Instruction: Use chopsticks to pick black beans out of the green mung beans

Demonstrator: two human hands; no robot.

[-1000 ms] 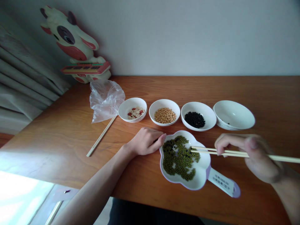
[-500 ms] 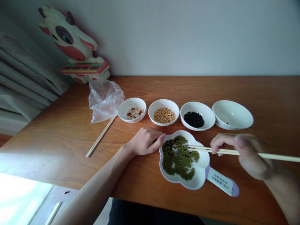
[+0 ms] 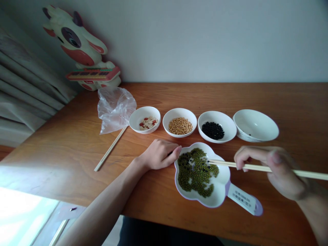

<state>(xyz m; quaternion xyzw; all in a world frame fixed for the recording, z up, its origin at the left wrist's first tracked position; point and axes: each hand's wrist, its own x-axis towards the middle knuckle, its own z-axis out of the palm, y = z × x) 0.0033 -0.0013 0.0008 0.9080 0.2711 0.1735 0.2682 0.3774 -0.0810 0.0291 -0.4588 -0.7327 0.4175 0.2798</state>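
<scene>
**Chopstick tips drawn back to the dish's right side**

My right hand (image 3: 276, 169) pinches the pale wooden chopsticks (image 3: 256, 166); since a moment ago their closed tips have slid rightward over the green mung beans (image 3: 196, 172) in the white flower-shaped dish (image 3: 220, 194). My left hand (image 3: 160, 154) rests curled against its rim. Beyond on the tabletop (image 3: 294, 102) stand the four white bowls (image 3: 216, 126).

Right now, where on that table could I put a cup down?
Bare wood lies behind the row of four bowls up to the wall, and on the near left between the loose chopstick and the table edge. It is crowded around the flower dish, between both hands.
</scene>
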